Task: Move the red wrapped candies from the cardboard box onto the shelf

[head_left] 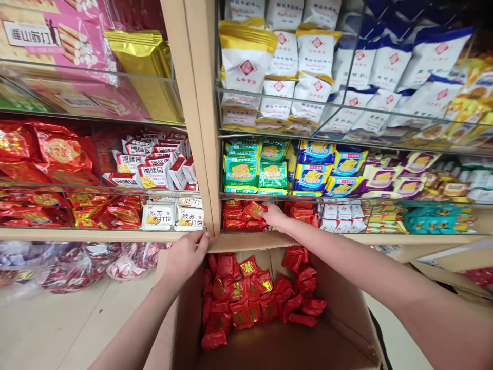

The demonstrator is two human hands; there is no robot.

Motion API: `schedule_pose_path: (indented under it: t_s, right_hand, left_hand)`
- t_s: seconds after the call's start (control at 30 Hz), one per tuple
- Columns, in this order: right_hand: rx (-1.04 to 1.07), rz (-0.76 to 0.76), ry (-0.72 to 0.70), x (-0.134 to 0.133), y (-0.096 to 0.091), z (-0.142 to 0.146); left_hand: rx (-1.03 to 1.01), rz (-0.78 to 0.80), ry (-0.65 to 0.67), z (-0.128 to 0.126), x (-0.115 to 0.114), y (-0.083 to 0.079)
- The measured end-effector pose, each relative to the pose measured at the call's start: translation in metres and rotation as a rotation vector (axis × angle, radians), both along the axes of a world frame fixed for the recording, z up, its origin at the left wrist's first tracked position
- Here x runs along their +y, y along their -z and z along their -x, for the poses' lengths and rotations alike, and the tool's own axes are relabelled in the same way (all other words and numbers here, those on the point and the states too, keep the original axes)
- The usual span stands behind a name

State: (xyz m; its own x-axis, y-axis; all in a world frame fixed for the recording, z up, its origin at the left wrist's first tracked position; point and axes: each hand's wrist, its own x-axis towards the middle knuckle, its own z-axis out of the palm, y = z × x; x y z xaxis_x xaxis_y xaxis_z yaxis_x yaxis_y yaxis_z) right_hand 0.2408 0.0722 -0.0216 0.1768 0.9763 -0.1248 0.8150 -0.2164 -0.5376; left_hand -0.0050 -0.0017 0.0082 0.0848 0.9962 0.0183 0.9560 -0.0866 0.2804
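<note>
My right hand (274, 215) reaches into the lowest shelf bin and is closed on a small red snack packet (254, 209), among other red packets (235, 220) lying there. My left hand (188, 255) grips the far left rim of an open cardboard box (346, 303) just below the shelf edge. Inside the box lies a heap of several red foil packets (246, 295), piled toward the far side, with bare cardboard floor nearer me.
Wooden shelves (200, 128) with clear acrylic fronts hold many snack packs: white-yellow bags (246, 61), green packs (242, 169), blue packs (314, 174), white cracker packs (158, 216). Clear bags of red sweets (73, 267) lie under the left shelf. Pale floor (57, 329) is at left.
</note>
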Motion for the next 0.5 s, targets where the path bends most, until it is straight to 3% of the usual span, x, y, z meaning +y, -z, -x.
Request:
schedule_pose_path:
  t_s: [0.27, 0.5]
  right_hand:
    - [-0.077, -0.098, 0.157, 0.018, 0.021, 0.015]
    - [-0.167, -0.150, 0.165, 0.025, 0.028, 0.019]
  left_hand:
    - [-0.037, -0.020, -0.003, 0.002, 0.000, 0.001]
    - [-0.029, -0.025, -0.011, 0.002, 0.002, 0.005]
